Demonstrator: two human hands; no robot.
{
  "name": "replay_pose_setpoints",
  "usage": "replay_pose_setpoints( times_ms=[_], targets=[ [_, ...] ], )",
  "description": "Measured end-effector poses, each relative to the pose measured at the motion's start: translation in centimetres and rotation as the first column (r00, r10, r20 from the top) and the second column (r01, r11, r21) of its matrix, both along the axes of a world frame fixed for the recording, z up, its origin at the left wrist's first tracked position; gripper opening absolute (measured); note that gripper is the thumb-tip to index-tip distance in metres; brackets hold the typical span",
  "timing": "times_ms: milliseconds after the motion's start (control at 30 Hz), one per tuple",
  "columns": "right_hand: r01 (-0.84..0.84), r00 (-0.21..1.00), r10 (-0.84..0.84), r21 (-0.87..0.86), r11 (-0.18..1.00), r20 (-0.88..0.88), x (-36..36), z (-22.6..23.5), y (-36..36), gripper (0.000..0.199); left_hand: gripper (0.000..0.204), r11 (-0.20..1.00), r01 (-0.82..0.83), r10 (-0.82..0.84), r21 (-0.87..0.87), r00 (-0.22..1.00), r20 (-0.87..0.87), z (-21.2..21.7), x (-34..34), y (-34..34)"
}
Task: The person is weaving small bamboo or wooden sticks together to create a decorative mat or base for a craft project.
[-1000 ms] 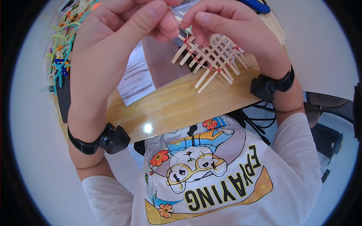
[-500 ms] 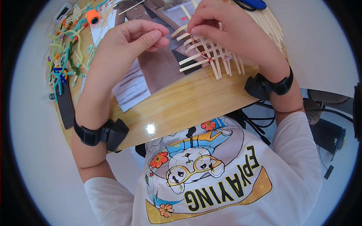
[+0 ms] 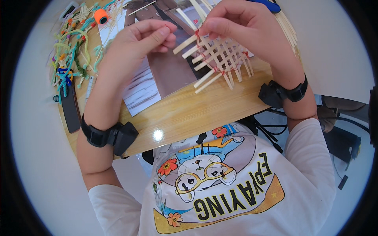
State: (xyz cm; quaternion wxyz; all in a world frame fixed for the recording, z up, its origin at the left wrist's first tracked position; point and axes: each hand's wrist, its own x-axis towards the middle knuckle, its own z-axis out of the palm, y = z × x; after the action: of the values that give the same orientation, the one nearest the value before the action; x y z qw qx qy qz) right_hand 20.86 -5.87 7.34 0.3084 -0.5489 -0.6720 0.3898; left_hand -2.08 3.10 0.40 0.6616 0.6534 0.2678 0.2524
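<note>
My right hand is closed in a pinch at the left corner of a woven lattice of pale wooden strips. Red thread is knotted round the crossing by its fingertips, and more red knots run along the lattice edges. To the left, my left hand is raised with thumb and forefinger pressed together. A fine red thread end seems to show at those fingertips; its run between the hands is too thin to follow. The lattice hangs tilted above a printed sheet.
Tangled coloured pipe cleaners lie at the table's left, by an orange spool, a pen and a dark flat bar. Blue-handled scissors and loose wooden strips lie at the far right. The wooden table's edge is near me.
The lattice has turned and tipped, its left strips now pointing down-left. My right hand has closed on its corner and shifted slightly right. My left hand stays pinched, almost in place.
</note>
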Motion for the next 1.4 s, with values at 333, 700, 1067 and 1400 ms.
replay_pose_setpoints(
  times_ms=[333, 700, 1067, 1400],
  targets=[
    [-0.122, 0.965, 0.148, 0.13, 0.984, -0.215, -0.8, -1.8, -1.1, 0.007, 0.024, 0.962, 0.155, -0.162, -0.225, 0.987, -0.013, 0.3, 0.4, -0.9],
    [-0.1, 0.952, 0.103, 0.026, 0.995, -0.289, -0.6, -2.3, -0.5, 0.011, 0.019, 0.991, 0.105, -0.108, -0.078, 0.993, -0.042, 1.4, 0.8, -1.7],
    [-0.194, 0.86, -0.004, -0.334, 0.923, -0.51, -0.7, -0.8, -0.5, 0.015, 0.023, 0.996, 0.088, -0.088, -0.015, 0.995, -0.056, 2.1, 0.6, -2.0],
    [-0.258, 0.782, 0.099, -0.173, 0.951, -0.616, -0.5, -2.7, -0.1, 0.016, 0.021, 0.992, 0.111, -0.117, -0.064, 0.988, -0.1, 1.7, 0.8, -2.0]
  ],
)
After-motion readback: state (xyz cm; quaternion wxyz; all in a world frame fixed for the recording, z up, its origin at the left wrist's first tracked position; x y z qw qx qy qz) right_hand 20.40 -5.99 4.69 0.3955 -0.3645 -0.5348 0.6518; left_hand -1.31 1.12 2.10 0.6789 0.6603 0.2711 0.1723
